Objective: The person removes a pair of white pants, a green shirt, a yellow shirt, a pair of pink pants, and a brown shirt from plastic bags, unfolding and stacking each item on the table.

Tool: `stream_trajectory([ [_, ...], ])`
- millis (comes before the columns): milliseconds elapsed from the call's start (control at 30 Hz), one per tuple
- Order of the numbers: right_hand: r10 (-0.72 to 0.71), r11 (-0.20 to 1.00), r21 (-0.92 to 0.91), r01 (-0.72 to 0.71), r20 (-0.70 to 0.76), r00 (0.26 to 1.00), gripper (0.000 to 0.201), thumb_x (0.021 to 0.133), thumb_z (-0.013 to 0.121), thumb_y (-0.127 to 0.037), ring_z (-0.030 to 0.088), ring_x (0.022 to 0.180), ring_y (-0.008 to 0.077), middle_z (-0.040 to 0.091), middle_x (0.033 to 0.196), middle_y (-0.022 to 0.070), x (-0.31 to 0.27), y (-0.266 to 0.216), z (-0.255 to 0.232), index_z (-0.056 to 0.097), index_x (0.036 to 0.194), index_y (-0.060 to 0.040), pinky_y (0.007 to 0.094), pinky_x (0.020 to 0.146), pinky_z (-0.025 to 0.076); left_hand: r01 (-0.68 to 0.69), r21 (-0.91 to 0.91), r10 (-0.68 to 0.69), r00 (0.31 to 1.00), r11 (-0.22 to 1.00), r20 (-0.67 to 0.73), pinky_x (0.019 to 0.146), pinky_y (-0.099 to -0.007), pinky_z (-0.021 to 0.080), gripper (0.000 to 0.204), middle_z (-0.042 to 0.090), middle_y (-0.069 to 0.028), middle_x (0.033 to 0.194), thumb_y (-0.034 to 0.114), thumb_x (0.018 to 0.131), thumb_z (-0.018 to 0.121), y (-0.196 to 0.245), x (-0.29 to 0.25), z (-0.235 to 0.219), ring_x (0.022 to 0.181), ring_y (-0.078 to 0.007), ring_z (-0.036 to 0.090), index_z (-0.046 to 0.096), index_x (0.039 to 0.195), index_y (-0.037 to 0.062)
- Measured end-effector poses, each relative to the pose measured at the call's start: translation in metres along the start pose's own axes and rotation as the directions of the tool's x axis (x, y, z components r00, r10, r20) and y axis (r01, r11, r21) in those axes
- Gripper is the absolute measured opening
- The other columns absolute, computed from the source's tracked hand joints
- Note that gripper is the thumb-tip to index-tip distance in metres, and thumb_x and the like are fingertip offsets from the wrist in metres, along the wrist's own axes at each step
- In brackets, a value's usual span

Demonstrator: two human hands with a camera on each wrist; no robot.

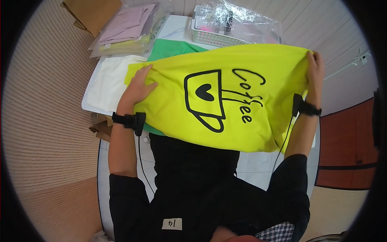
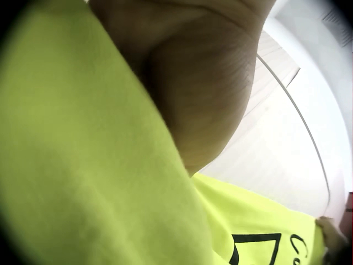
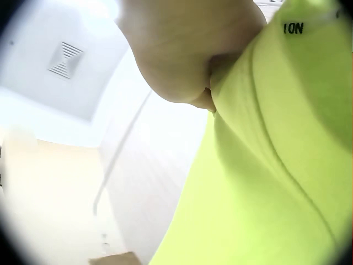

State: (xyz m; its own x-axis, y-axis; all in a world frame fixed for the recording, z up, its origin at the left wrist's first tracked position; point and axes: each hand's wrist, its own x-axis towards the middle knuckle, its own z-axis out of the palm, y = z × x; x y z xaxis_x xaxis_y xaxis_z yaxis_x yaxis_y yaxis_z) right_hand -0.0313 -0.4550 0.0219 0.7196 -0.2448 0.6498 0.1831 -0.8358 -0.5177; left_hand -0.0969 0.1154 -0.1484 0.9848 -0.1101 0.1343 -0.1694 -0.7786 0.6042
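A bright yellow shirt (image 1: pixel 173 105) with a black cup outline and the word "Coffee" is stretched sideways in front of the person. At its left end the left hand (image 1: pixel 139 85) lies on the cloth, fingers extended and thumb spread apart. The right hand (image 1: pixel 315 68) grips the shirt's far right edge with bent fingers. In the left wrist view, the palm (image 2: pixel 204 83) lies against the yellow cloth. A seam and small black lettering show on the shirt (image 3: pixel 265 165) in the right wrist view, beside the right hand (image 3: pixel 187 49), whose fingertips are mostly hidden.
Beneath the shirt lies green cloth (image 1: pixel 171 47), with folded white cloth (image 1: pixel 107 82) to the left on the white table (image 1: pixel 177 26). Bagged folded clothes (image 1: pixel 129 24) sit at the back left. A white basket (image 1: pixel 217 38) with clear plastic stands at the back.
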Motion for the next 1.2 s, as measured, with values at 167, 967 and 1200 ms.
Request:
stream_trajectory([
  [167,0.210,0.882,-0.452,-0.138,0.114,0.971,0.036,0.085,0.056,-0.034,0.063,0.094,0.0341,0.066,0.096,0.0196,0.013,0.146,0.046,0.063,0.102,-0.0024,0.0403,0.080,0.047,-0.100,0.023,0.102,0.982,0.995,-0.161,0.099,-0.0390,0.040,0.058,0.050,-0.0239,0.129,0.022,0.083,0.063,0.022,0.020,-0.013,0.120,-0.0366,0.048,0.043,0.134,0.0044],
  [967,0.169,0.980,0.033,-0.197,0.383,0.908,0.044,0.084,0.063,-0.007,0.056,0.109,0.0226,0.057,0.119,0.0167,-0.131,0.066,-0.049,0.050,0.126,0.0003,0.0337,0.088,0.046,-0.086,-0.090,0.045,0.922,0.992,-0.386,0.077,-0.0362,0.049,0.038,0.065,-0.0160,0.099,0.021,0.082,0.067,-0.008,0.131,-0.027,0.085,-0.0263,0.064,0.057,0.115,0.0040],
  [1200,-0.003,0.994,-0.074,0.083,0.723,0.691,0.058,0.064,0.077,-0.004,0.045,0.125,0.0350,0.053,0.125,0.0156,-0.243,-0.038,-0.090,0.054,0.117,-0.0039,0.0399,0.103,0.038,-0.173,0.098,0.155,0.973,0.980,0.168,0.095,-0.0381,0.041,0.053,0.052,-0.0189,0.120,0.020,0.073,0.075,0.073,-0.084,-0.043,0.112,-0.0339,0.050,0.053,0.118,0.0021],
])
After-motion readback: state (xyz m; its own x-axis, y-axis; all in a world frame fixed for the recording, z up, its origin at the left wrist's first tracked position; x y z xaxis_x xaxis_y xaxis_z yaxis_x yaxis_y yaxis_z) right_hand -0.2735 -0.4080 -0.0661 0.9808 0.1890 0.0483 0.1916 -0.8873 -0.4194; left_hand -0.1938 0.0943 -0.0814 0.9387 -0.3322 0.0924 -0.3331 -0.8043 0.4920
